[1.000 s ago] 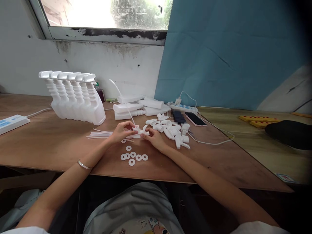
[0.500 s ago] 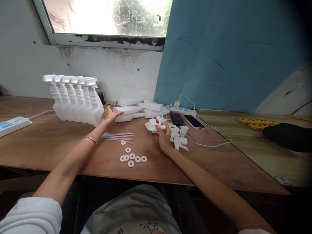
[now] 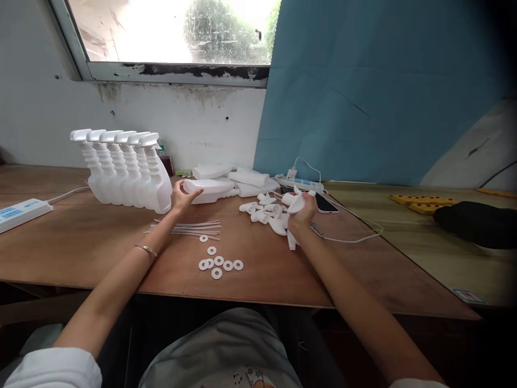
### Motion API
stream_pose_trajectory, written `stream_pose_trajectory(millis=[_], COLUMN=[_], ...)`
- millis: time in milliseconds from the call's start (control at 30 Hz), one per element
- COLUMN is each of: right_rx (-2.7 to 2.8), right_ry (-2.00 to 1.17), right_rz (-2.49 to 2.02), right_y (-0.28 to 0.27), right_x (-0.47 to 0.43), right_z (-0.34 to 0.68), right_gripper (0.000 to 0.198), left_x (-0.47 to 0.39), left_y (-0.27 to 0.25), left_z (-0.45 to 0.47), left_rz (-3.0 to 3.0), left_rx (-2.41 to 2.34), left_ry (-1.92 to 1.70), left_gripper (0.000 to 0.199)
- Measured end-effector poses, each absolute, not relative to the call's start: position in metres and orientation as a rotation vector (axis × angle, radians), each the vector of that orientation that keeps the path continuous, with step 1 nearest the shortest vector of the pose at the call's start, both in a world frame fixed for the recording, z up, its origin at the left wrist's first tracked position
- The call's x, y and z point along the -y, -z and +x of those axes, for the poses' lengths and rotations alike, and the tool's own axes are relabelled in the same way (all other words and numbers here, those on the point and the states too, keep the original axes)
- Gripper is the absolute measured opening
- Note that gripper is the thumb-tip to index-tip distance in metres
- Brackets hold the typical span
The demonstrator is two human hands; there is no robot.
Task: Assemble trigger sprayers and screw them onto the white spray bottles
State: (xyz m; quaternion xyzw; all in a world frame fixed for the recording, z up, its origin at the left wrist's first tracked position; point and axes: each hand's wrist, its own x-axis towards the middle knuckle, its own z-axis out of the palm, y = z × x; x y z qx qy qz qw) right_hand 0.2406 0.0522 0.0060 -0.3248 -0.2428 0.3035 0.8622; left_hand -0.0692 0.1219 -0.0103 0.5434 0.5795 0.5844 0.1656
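Observation:
My left hand [image 3: 182, 200] is closed round the base end of a white spray bottle [image 3: 212, 186] lying at the front of a pile. Over a heap of white trigger spray heads [image 3: 266, 211], my right hand [image 3: 304, 213] is closed on one white trigger spray head [image 3: 296, 203]; the palm hides part of it. A row of white bottles with spray heads fitted [image 3: 125, 175] stands upright left of my left hand. Thin tubes [image 3: 197, 227] lie below that hand, partly behind its wrist. Several white ring washers [image 3: 218, 261] are scattered nearer the front edge.
Behind the heap are a power strip [image 3: 302, 184], its white cable and a phone [image 3: 326, 203]. Another power strip [image 3: 24, 212] lies at the left. On the right-hand table are yellow objects [image 3: 428, 204] and a black item [image 3: 476, 224]. A dark bottle [image 3: 166, 163] stands by the wall.
My left hand has closed from a spread pose onto the bottle's end. My right hand has moved right and slightly back; the spray heads at its former place now lie on the table.

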Motion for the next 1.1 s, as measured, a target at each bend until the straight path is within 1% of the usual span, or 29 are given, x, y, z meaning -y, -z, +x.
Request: stream_pose_trajectory(millis=[67,133,200,267,400,533,700,1000,1100], right_rx=[0.394,0.275,0.203,0.182,0.143,0.233,0.28,0.274,0.289], right_ry=[-0.698,-0.763,-0.848,-0.885,-0.979,-1.017,-1.057,-1.016,-1.014], right_rz=[-0.7,-0.664,-0.621,-0.62,-0.576,-0.516,-0.513,-0.503,-0.499], right_y=[-0.013,-0.017,-0.02,-0.02,-0.017,-0.015,-0.017,-0.018,-0.018], right_x=[-0.054,-0.055,-0.055,-0.055,-0.056,-0.058,-0.055,-0.055,-0.055], right_z=[0.257,0.273,0.287,0.297,0.309,0.311,0.306,0.307,0.307], right_gripper=[0.009,0.012,0.018,0.022,0.022,0.021,0.022,0.026,0.025], left_x=[-0.114,-0.108,-0.102,-0.097,-0.092,-0.091,-0.091,-0.09,-0.09], left_y=[0.006,0.0,-0.004,-0.006,-0.006,-0.005,-0.005,-0.006,-0.006], left_z=[-0.067,-0.065,-0.065,-0.065,-0.067,-0.068,-0.069,-0.07,-0.07], left_rz=[1.298,1.085,0.906,0.748,0.646,0.671,0.589,0.557,0.546], left_rx=[-1.595,-1.424,-1.236,-1.111,-1.031,-1.049,-0.985,-0.998,-1.001], left_ry=[-1.755,-1.781,-1.74,-1.635,-1.435,-1.39,-1.392,-1.375,-1.374], left_gripper=[0.073,0.065,0.057,0.054,0.062,0.071,0.067,0.065,0.065])
